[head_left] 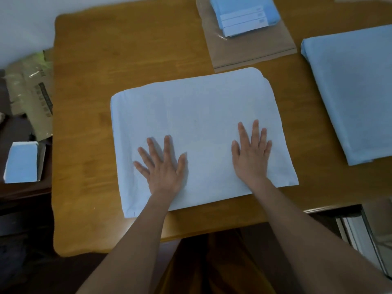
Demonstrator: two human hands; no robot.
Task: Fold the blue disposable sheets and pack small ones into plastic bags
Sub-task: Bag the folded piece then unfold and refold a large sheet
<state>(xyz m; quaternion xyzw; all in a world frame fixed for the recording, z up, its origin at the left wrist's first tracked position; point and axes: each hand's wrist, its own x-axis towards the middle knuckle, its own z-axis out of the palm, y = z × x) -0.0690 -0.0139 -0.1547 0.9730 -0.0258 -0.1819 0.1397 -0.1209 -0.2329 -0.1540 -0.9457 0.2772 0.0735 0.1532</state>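
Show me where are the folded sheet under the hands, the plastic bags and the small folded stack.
folded sheet (197, 115): head view, bare middle of its top.
plastic bags (250, 54): head view, uncovered near part.
small folded stack (244, 14): head view, top face.

Wooden tabletop (118, 60) with rounded corners, warm brown, soft glare at far side — dim indoor light. Pale wall (25, 22) upper left. Dark low furniture (23, 200) left of tabletop — metal-framed piece (358, 230) lower right.
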